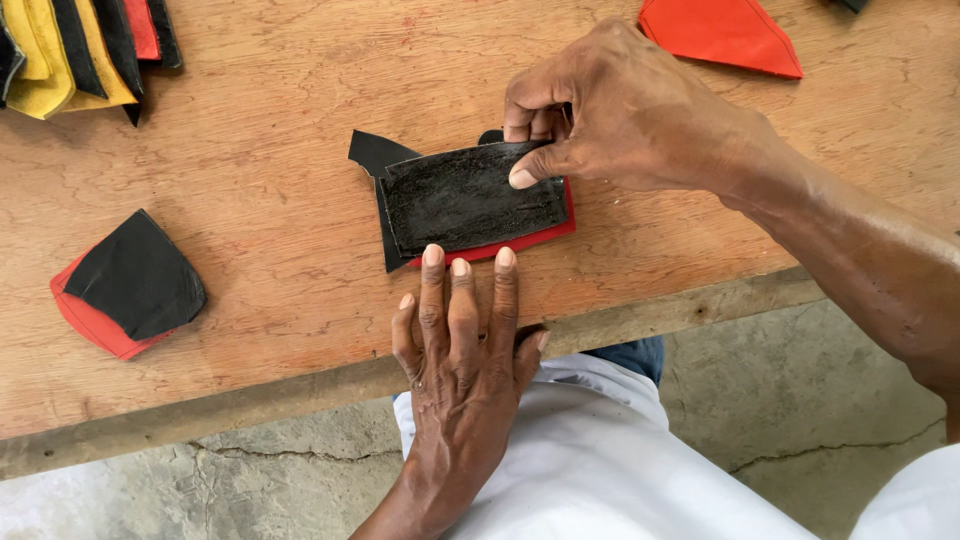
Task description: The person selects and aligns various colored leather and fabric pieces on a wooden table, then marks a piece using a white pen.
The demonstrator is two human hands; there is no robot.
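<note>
Pressing down near the front edge of a wooden table (250, 220), the left hand (462, 335) lies flat and open, its three longer fingertips (433, 256) touching the near edge of a layered stack of cut pieces; nothing is gripped by it, the fingers only rest on the material. The stack sits at the middle of the table: a rough dark rectangular piece (470, 200) lies on top, a red piece (545, 233) shows as a thin margin under its near and right edges, and a smooth black piece (378, 160) sticks out beneath at the left with a pointed corner. The right hand (620, 110) comes in from the right and curls over the far right corner of the dark rectangular piece, thumb laid on its upper surface and the bent fingers tucked behind its far edge, so the corner is pinched narrowly between thumb and fingers. Well apart to the left lies a black curved piece (140, 275) on top of a red curved piece (90, 320). At the far left corner sits a pile of yellow, black and red pieces (70, 50), and at the far right a red triangular piece (720, 32). Below the table edge show white clothing (590, 460) and a cracked concrete floor (250, 480)
</note>
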